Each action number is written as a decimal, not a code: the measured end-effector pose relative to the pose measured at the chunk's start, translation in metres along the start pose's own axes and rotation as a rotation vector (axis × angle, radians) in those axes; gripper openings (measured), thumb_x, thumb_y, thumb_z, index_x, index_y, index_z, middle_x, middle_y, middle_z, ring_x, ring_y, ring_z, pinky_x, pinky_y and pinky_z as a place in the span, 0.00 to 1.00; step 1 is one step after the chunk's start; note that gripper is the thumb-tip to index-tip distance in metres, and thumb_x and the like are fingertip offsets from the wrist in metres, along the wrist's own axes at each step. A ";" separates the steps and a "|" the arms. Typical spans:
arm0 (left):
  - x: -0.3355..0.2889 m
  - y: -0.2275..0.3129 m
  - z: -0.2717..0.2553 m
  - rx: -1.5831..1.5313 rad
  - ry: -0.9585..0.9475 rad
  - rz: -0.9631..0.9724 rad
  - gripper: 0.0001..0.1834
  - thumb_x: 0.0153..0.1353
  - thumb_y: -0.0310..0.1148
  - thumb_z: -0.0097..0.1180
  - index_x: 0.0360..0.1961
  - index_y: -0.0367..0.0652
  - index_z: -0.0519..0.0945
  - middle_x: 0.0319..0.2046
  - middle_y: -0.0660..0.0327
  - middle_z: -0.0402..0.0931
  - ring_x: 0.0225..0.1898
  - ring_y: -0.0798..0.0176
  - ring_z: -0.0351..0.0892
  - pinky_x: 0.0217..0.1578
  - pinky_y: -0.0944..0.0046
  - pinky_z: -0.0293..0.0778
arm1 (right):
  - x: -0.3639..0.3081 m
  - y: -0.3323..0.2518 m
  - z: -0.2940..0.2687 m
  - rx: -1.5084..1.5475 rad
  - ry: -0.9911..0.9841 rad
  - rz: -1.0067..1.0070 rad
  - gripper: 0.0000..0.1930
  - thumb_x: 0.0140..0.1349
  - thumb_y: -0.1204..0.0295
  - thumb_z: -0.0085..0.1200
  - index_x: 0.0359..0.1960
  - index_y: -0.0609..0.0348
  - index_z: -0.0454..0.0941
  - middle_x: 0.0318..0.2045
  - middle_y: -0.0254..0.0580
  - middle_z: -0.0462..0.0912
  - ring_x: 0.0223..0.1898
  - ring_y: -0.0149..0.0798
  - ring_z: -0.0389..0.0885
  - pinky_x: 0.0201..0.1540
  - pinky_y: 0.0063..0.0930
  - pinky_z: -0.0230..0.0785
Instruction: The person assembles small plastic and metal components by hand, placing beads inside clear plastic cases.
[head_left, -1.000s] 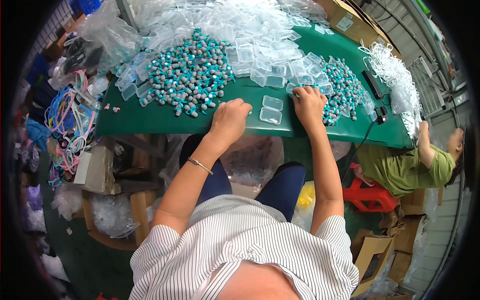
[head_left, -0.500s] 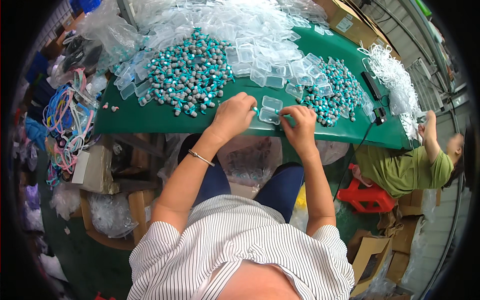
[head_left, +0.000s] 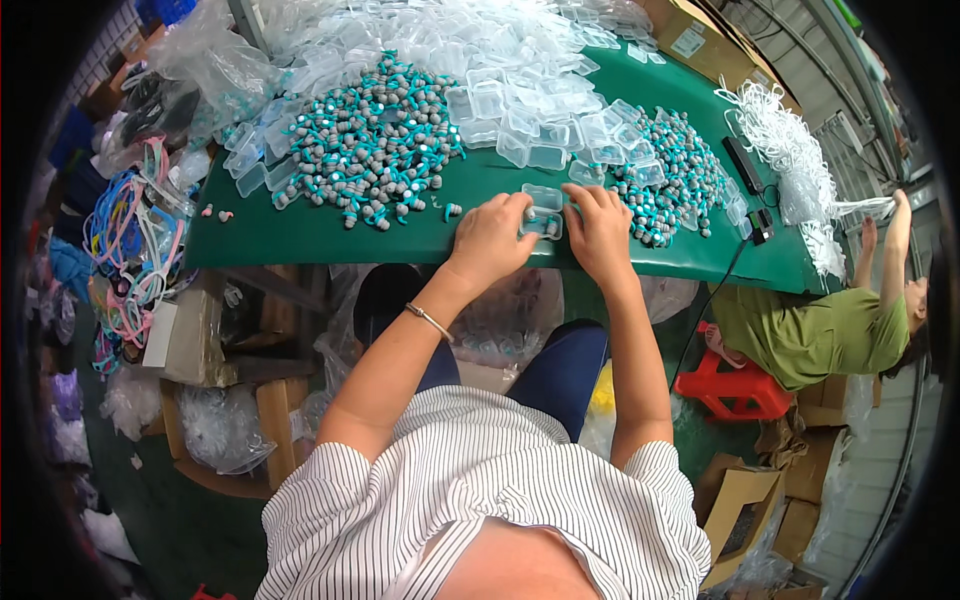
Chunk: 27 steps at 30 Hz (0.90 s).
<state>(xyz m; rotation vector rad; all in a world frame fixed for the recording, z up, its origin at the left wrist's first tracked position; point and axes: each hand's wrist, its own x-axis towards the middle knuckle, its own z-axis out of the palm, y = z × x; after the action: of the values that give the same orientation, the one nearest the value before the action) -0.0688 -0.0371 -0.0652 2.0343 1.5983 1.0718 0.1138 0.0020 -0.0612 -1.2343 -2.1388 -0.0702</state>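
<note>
A small clear plastic box (head_left: 543, 198), its lid folded back, lies near the front edge of the green table. Teal-and-grey pieces that look like earplugs (head_left: 549, 227) sit in its nearer half. My left hand (head_left: 492, 235) is closed at the box's left side, with fingertips and thumb against it. From the right, my right hand (head_left: 600, 228) curls its fingers at the box's other side. A big heap of the same earplugs (head_left: 375, 145) spreads beyond my left hand, and another earplug heap (head_left: 675, 180) lies past my right hand. One loose earplug (head_left: 452, 211) rests by my left hand.
Clear empty boxes (head_left: 440, 50) are piled along the far side of the table (head_left: 320, 243). White cords (head_left: 775, 130) lie at the right, where another person in green (head_left: 820, 335) pulls at some. Two pinkish bits (head_left: 216, 213) lie at the left. A red stool (head_left: 735, 390) stands below.
My left hand has moved right to the box, and earplugs now show inside it. My right hand has shifted slightly up. A loose earplug now shows beside my left hand. The other person's arms have risen with cords.
</note>
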 end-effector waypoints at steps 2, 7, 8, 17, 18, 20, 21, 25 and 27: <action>-0.001 -0.004 -0.001 0.023 -0.035 0.043 0.20 0.50 0.33 0.67 0.44 0.42 0.76 0.30 0.57 0.76 0.35 0.49 0.79 0.35 0.53 0.74 | 0.003 0.004 0.009 -0.058 -0.030 -0.011 0.13 0.59 0.71 0.58 0.46 0.51 0.80 0.41 0.36 0.80 0.45 0.43 0.76 0.48 0.43 0.59; -0.005 -0.003 0.000 -0.010 0.010 0.075 0.18 0.51 0.30 0.67 0.43 0.43 0.76 0.31 0.57 0.76 0.35 0.49 0.78 0.36 0.53 0.74 | 0.006 0.015 0.017 0.006 -0.123 0.050 0.15 0.57 0.65 0.61 0.47 0.49 0.80 0.45 0.36 0.79 0.49 0.45 0.75 0.50 0.46 0.58; -0.006 -0.003 0.001 -0.024 0.042 0.097 0.17 0.51 0.29 0.66 0.42 0.43 0.76 0.31 0.56 0.76 0.35 0.49 0.78 0.36 0.53 0.73 | 0.006 0.016 0.018 0.013 -0.120 0.052 0.16 0.55 0.64 0.63 0.46 0.50 0.80 0.44 0.36 0.79 0.50 0.45 0.75 0.50 0.45 0.58; -0.013 -0.007 0.004 -0.004 0.107 0.161 0.10 0.52 0.29 0.65 0.34 0.42 0.77 0.30 0.56 0.76 0.35 0.50 0.78 0.36 0.53 0.73 | 0.008 0.014 0.008 0.262 -0.119 0.143 0.16 0.50 0.70 0.67 0.40 0.55 0.78 0.37 0.38 0.79 0.41 0.43 0.78 0.45 0.40 0.63; -0.013 -0.009 0.005 -0.003 0.109 0.161 0.10 0.52 0.29 0.65 0.34 0.42 0.77 0.30 0.56 0.76 0.35 0.50 0.78 0.36 0.53 0.73 | 0.007 0.011 0.006 0.263 -0.119 0.141 0.16 0.50 0.70 0.67 0.40 0.55 0.78 0.37 0.38 0.79 0.41 0.43 0.78 0.45 0.40 0.63; -0.013 -0.011 0.006 -0.038 0.117 0.178 0.12 0.52 0.28 0.64 0.38 0.42 0.76 0.29 0.56 0.76 0.34 0.51 0.78 0.35 0.54 0.73 | 0.003 0.007 0.002 0.335 -0.035 0.111 0.16 0.48 0.78 0.67 0.38 0.59 0.76 0.33 0.41 0.79 0.35 0.43 0.79 0.38 0.35 0.68; -0.013 -0.010 0.006 -0.040 0.116 0.180 0.12 0.52 0.28 0.64 0.38 0.42 0.76 0.29 0.56 0.76 0.34 0.51 0.78 0.35 0.54 0.73 | -0.001 0.009 0.001 0.333 -0.033 0.112 0.16 0.48 0.78 0.67 0.38 0.59 0.76 0.33 0.41 0.79 0.35 0.43 0.79 0.38 0.35 0.68; -0.010 -0.005 -0.001 -0.073 0.057 0.122 0.18 0.54 0.28 0.64 0.46 0.43 0.74 0.28 0.57 0.76 0.35 0.50 0.79 0.34 0.53 0.73 | -0.013 0.011 -0.007 0.386 0.012 -0.086 0.17 0.47 0.81 0.66 0.40 0.61 0.76 0.36 0.46 0.79 0.37 0.46 0.79 0.38 0.34 0.72; -0.009 -0.009 -0.004 -0.055 0.036 0.161 0.21 0.54 0.28 0.64 0.49 0.43 0.73 0.30 0.56 0.76 0.35 0.49 0.79 0.34 0.53 0.74 | -0.015 -0.002 -0.015 0.418 -0.016 -0.119 0.18 0.47 0.80 0.67 0.41 0.61 0.76 0.38 0.47 0.80 0.39 0.47 0.79 0.41 0.35 0.73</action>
<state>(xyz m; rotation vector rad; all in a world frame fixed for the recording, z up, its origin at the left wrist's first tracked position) -0.0788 -0.0436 -0.0718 2.1476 1.4250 1.2009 0.1249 -0.0155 -0.0570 -0.8666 -2.0991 0.3208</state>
